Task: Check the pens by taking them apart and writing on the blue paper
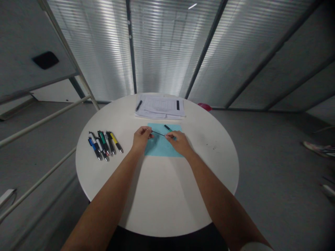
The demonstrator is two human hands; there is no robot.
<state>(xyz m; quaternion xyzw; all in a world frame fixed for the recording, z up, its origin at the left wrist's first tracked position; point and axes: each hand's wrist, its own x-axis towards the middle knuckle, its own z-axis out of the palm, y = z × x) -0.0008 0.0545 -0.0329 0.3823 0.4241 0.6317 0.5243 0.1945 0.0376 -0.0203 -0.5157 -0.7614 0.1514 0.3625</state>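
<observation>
Your forearms enter from the bottom of the view and reach across the round white bench [159, 198]. Your left hand [142, 137] and right hand [179, 143] hover close together over a light blue sheet [159, 148]. Between them runs a thin black rod [158, 133], probably a pen refill. Left grip: narrow, thumb and fingers pinched on the rod's left end. Right grip: also narrow, closed on its right end. The rod is held clear of the sheet, tilted slightly down toward your right hand.

A dark pen barrel with a green band [168, 128] lies at the far edge of the sheet, just beyond your right fingers; contact cannot be confirmed.

Left of the sheet, a bunch of click pens [104, 144] lies side by side, with blue, white, green, black and yellow bodies, tips angled toward you. Beyond the sheet, near the far rim, sits a stack of printed papers [159, 106], with a black pen [139, 105] on its left part.

Past the rim, a red object [205, 106] is partly hidden. Farther out: grey floor [261, 150], pale rails [39, 120] at left, a shoe [316, 149] at right, and a slatted glass partition [162, 52] ahead.
</observation>
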